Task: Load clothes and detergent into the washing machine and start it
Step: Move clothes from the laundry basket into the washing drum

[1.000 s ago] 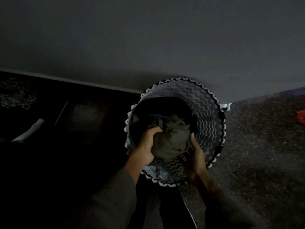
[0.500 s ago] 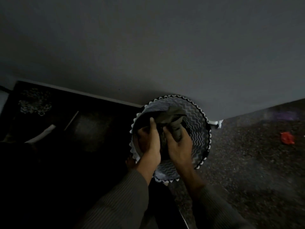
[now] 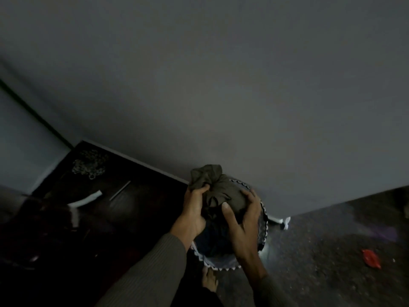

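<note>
Olive-grey clothes (image 3: pixel 221 189), bunched in a wad, sit just above the laundry basket (image 3: pixel 264 220) against the wall. Both hands are grasping: the left hand (image 3: pixel 194 211) clenches the wad's left side, and the right hand (image 3: pixel 245 227) wraps its right side with the thumb on top. Darker cloth (image 3: pixel 212 238) sits below the wad; it's too dim to tell whether it hangs from it or lies in the basket. Step looks like lifting the load out, so loading hasn't started. Washing machine and detergent are not in view. Next: carry the wad to the machine with a firm grip so loose ends don't drop.
</note>
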### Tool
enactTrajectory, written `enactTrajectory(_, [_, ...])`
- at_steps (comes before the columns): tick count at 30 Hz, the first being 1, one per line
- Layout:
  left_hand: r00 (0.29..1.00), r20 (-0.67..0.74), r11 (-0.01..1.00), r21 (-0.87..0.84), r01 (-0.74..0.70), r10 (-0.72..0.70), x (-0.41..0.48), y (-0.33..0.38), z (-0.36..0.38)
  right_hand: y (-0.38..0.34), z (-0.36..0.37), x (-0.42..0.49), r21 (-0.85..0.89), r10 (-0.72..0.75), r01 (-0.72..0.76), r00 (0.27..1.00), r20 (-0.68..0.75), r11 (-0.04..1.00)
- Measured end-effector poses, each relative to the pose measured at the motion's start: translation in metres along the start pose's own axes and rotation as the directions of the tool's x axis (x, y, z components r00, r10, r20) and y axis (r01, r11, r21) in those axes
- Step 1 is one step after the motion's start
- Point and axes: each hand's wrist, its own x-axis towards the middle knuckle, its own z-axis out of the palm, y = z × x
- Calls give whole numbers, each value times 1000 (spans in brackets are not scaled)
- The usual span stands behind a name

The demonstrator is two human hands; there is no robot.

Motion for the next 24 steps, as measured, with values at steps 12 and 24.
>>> enactTrajectory(12, [974, 58, 966, 128, -223, 217, -147, 124, -41, -157, 60, 1, 208, -58, -37, 899, 433, 977])
enactTrajectory(24, [866, -223, 894, 138, -427, 448, -343, 226, -268, -307, 259, -159, 344, -406, 223, 606, 684, 912])
